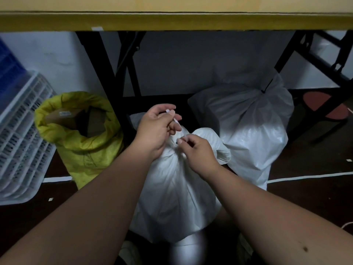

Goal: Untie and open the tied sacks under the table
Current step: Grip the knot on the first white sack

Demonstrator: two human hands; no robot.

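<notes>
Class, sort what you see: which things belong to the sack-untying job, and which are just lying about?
Job:
near white sack
white tie string
left hand
right hand
far white sack, tied
yellow sack, open

Lying about:
white crate
stool
table edge

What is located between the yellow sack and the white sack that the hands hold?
In the head view, a black table leg stands between the yellow sack and the near white sack.

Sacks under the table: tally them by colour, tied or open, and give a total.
White woven plastic sacks, necks tied: 2, the near one and the far one.
Yellow woven plastic sack, mouth open: 1.
Total: 3 sacks.
</notes>
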